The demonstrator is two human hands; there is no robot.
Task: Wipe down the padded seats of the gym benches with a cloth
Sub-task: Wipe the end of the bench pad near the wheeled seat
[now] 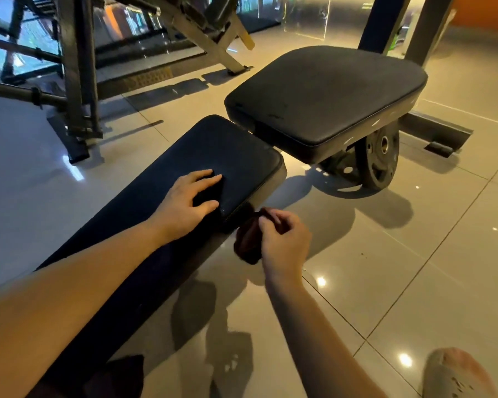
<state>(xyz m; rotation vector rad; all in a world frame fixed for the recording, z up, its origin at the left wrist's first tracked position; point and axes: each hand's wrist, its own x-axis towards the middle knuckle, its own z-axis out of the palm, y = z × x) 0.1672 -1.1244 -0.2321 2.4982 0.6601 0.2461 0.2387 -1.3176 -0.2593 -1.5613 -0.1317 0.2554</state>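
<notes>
No readable text, label, brand, number or sign anywhere. Nothing legible on bench (227, 147), seat (328, 90) or cloth (246, 242). Face of plate (377, 168) too dark and too small to tell any marking. Only blurred coloured shapes in glass (35, 38) at top left, not readable as letters.
</notes>
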